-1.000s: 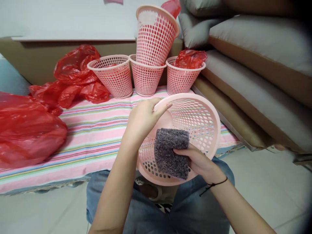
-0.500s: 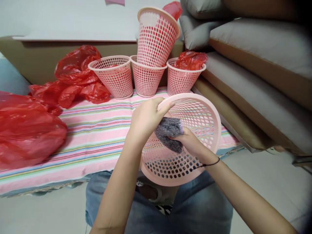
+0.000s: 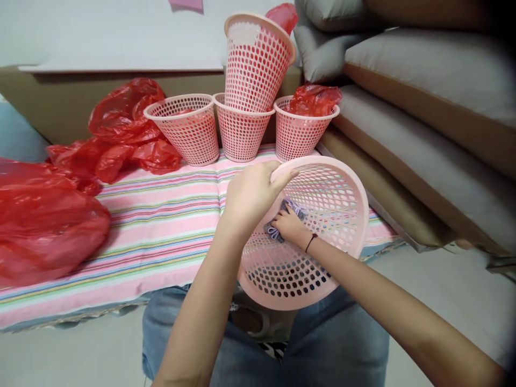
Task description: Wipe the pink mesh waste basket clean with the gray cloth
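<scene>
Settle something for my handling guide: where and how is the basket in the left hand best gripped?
Probably by its rim, from the left, thumb over the edge, as the left hand does. The basket tilts with its wide mouth toward the person, so that band offers an easy edge; the right hand, on the cloth, reaches in from the right.

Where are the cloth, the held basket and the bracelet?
Cloth (image 3: 272,231): head view, bunched lavender-grey part at its lower left.
Held basket (image 3: 328,204): head view, perforated inner wall.
Bracelet (image 3: 314,236): head view, upper end of the dark band.
</scene>
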`<state>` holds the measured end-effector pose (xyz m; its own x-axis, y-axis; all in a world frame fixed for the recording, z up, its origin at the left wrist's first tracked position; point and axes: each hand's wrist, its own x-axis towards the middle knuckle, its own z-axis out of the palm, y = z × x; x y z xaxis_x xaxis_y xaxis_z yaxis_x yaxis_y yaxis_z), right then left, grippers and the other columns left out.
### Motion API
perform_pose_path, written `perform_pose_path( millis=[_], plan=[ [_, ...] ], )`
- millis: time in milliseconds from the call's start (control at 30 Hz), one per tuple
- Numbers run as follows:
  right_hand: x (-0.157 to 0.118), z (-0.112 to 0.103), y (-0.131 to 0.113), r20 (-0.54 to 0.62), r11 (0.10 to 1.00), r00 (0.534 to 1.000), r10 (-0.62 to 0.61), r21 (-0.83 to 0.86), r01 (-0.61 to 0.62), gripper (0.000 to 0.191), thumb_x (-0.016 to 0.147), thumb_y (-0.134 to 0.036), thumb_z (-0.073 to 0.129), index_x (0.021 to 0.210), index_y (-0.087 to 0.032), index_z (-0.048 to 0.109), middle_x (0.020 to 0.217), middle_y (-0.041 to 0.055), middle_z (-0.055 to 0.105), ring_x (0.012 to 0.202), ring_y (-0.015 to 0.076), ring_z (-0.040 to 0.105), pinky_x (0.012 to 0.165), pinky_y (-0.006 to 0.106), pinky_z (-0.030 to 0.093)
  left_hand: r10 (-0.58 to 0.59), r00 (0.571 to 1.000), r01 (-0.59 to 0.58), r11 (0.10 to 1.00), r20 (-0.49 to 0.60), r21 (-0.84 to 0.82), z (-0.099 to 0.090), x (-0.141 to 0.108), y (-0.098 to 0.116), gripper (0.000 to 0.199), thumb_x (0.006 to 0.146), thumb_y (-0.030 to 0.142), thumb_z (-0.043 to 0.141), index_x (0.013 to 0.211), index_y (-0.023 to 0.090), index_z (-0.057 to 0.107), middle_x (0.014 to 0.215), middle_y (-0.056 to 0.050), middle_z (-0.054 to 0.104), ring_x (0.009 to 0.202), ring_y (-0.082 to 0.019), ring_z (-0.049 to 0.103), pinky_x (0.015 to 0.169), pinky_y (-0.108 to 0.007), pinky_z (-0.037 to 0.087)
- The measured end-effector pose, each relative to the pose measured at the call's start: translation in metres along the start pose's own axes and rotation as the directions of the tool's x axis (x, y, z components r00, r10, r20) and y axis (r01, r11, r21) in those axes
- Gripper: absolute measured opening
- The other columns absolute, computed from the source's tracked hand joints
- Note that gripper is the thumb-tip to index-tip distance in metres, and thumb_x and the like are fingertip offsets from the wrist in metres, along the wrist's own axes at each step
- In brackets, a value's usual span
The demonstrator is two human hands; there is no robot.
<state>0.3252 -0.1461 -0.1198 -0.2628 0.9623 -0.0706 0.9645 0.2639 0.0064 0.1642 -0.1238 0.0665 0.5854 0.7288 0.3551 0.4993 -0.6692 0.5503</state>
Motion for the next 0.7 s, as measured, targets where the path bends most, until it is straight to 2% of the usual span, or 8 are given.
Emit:
perform_pose_path(
  millis=[167,367,533,600,700],
  plan=[
    [0.001,0.005,0.008,-0.022,0.999,0.999,-0.046,-0.025,0.046,0.037,0.097,-0.015,0.043,0.121,-0.025,0.069,0.117,0.0087,0.069,0.122,0.0263,0.048,0.119,0.056,0.007,-0.004,1.0,0.004,1.0,0.009,0.015,0.003,0.006,0.007,0.042,0.093,0.052,0.047,0.07,0.02,0.061,0.07,-0.001,0.062,0.063,-0.016,0.05,0.058,-0.029,0.03],
    [0.003,0.017,0.016,0.004,0.998,0.999,-0.052,-0.036,0.052,0.032,0.094,-0.011,0.046,0.109,-0.014,0.073,0.107,0.0126,0.071,0.114,0.0252,0.053,0.116,0.048,0.021,0.02,0.999,-0.02,1.0,0.033,0.016,0.005,0.012,0.012,0.042,0.093,0.051,0.047,0.07,0.02,0.061,0.068,-0.001,0.06,0.063,-0.016,0.049,0.059,-0.029,0.03],
    [0.006,0.016,0.014,0.024,0.999,0.999,-0.027,-0.038,0.028,0.034,0.092,-0.009,0.045,0.107,-0.013,0.075,0.102,0.0135,0.072,0.109,0.0267,0.057,0.114,0.049,0.023,-0.017,0.999,0.017,1.0,0.028,0.012,0.004,0.017,0.012,0.041,0.092,0.052,0.049,0.068,0.02,0.06,0.065,-0.002,0.059,0.064,-0.017,0.051,0.06,-0.029,0.032],
    [0.006,0.015,0.013,0.024,0.999,1.0,-0.016,-0.038,0.016,0.035,0.091,-0.009,0.045,0.108,-0.014,0.075,0.105,0.0141,0.071,0.115,0.0286,0.054,0.115,0.051,0.021,-0.033,0.999,0.032,0.999,0.028,0.021,0.003,0.018,0.012,0.041,0.092,0.052,0.05,0.07,0.02,0.061,0.067,-0.002,0.061,0.066,-0.018,0.053,0.061,-0.03,0.033],
    [0.006,0.016,0.013,0.017,0.999,1.0,0.0,-0.037,0.001,0.035,0.092,-0.009,0.046,0.113,-0.016,0.074,0.119,0.0146,0.067,0.132,0.033,0.041,0.116,0.053,0.018,-0.034,0.999,0.033,0.999,0.031,0.035,0.004,0.02,0.013,0.041,0.092,0.052,0.05,0.071,0.02,0.062,0.07,-0.004,0.063,0.069,-0.019,0.056,0.063,-0.031,0.035]
  ],
)
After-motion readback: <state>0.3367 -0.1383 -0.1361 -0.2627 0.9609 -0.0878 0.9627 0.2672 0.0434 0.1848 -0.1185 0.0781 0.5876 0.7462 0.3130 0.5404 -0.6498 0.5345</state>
